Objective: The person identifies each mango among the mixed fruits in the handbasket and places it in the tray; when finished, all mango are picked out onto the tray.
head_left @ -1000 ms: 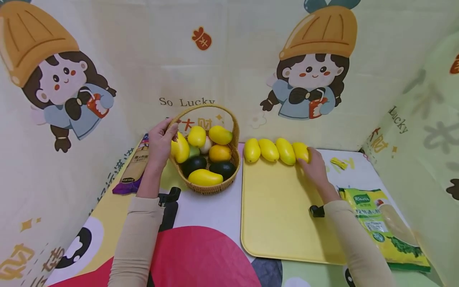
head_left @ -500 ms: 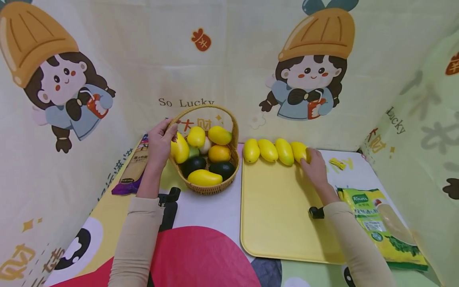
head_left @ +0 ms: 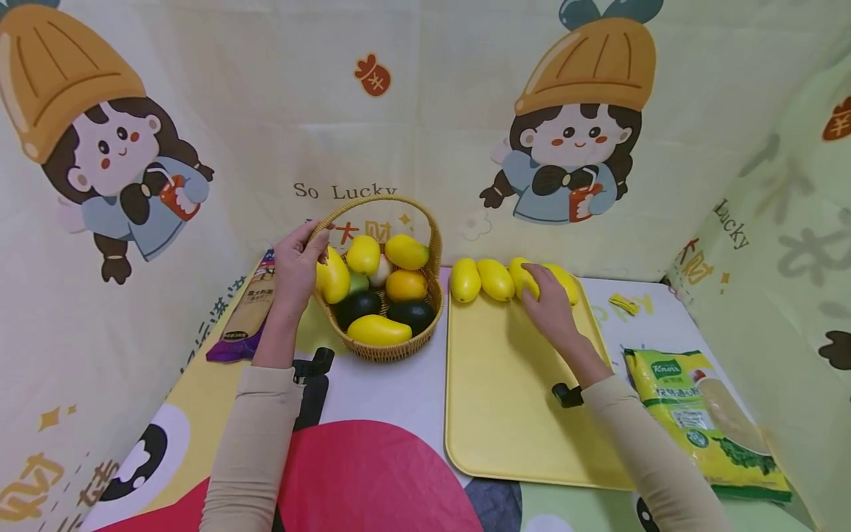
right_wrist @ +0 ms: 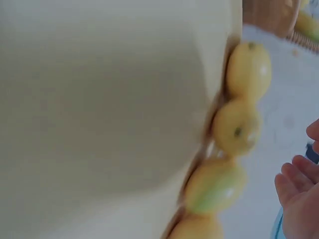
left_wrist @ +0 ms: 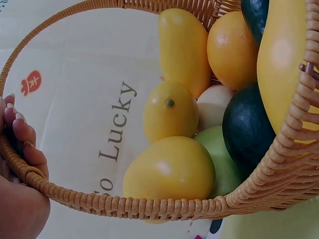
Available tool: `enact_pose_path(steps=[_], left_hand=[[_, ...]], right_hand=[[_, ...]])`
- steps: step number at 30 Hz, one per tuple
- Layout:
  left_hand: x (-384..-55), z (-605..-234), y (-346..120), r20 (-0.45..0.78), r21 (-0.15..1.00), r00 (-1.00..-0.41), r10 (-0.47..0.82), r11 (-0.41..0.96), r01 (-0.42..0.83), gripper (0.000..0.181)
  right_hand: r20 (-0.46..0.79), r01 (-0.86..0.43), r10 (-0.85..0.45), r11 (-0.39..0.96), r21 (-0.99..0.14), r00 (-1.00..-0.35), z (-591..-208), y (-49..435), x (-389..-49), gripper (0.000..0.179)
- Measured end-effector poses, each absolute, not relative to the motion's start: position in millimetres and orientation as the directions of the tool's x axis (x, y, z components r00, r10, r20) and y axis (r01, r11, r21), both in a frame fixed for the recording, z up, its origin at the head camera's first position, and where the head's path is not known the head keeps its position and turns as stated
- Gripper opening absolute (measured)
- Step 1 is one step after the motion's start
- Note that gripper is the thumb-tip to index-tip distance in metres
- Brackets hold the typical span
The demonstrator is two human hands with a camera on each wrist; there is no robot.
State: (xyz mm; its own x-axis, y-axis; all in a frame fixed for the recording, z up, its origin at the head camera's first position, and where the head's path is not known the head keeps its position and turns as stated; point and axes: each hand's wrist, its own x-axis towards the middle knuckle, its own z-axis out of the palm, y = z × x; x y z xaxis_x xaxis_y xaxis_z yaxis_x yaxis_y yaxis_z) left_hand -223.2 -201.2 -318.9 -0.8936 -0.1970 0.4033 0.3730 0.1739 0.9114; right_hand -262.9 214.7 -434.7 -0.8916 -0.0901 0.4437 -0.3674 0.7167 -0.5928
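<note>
Left hand [head_left: 295, 270] grips basket handle [head_left: 382, 197]; right hand [head_left: 550, 303], seemingly loose-fingered, hovers by mangoes [head_left: 495, 280].

We are holding our left hand [head_left: 292, 267] left of the frame's centre, and its fingers [left_wrist: 24, 131] are curling inward in a grip. Our left arm [head_left: 249, 443] is running up from the lower left, almost straight. Our right arm [head_left: 651, 443] is slanting from the lower right, and our right hand [head_left: 550, 303] is pointing to the upper left, bending only loosely.
</note>
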Motion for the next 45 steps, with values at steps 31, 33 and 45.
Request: enact_pose_path(steps=[31, 33, 45], left_hand=[[-240.0, -338.1, -210.4, 0.416, 0.906, -0.887, -0.201, 0.179, 0.384, 0.035], [-237.1, -335.1, -208.5, 0.410, 0.909, -0.890, -0.202, 0.177, 0.378, 0.034], [-223.9, -320.9, -200.8, 0.422, 0.901, -0.886, -0.191, 0.196, 0.387, 0.031]], right_hand=[[0.321, -0.653, -0.595, 0.501, -0.568, -0.736, -421.3, 34.6, -218.6, 0.044], [0.268, -0.627, -0.604, 0.522, -0.578, -0.751, -420.1, 25.9, -218.2, 0.045], [0.010, -0.577, -0.649, 0.669, -0.468, -0.761, -409.9, -5.3, -231.3, 0.047]])
